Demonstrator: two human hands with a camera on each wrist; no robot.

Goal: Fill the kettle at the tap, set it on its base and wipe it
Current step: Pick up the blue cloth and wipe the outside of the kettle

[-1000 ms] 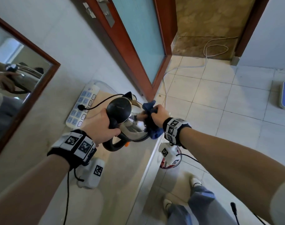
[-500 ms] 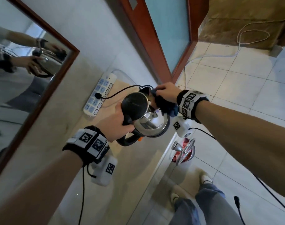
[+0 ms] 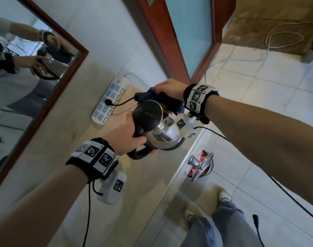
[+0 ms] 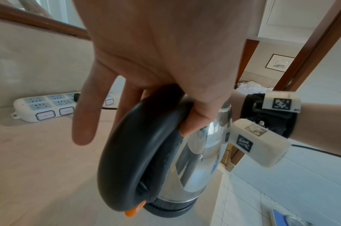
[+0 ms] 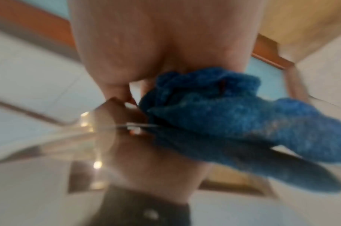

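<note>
Centre frame: my left hand (image 3: 127, 134) is wrapped round the handle, steadying the kettle (image 3: 157, 125) on the table (image 3: 148, 175). My right hand (image 3: 170, 89) bunches the blue cloth (image 5: 223, 116) against its far side, wiping.

Power strip (image 3: 110, 101) by mirror (image 3: 34, 72) — bin (image 3: 201, 168) below.

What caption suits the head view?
Left hand grips the kettle handle while right hand wipes it with a blue cloth.

Right wrist view blurred; cloth (image 5: 223, 116) hides fingers.
</note>
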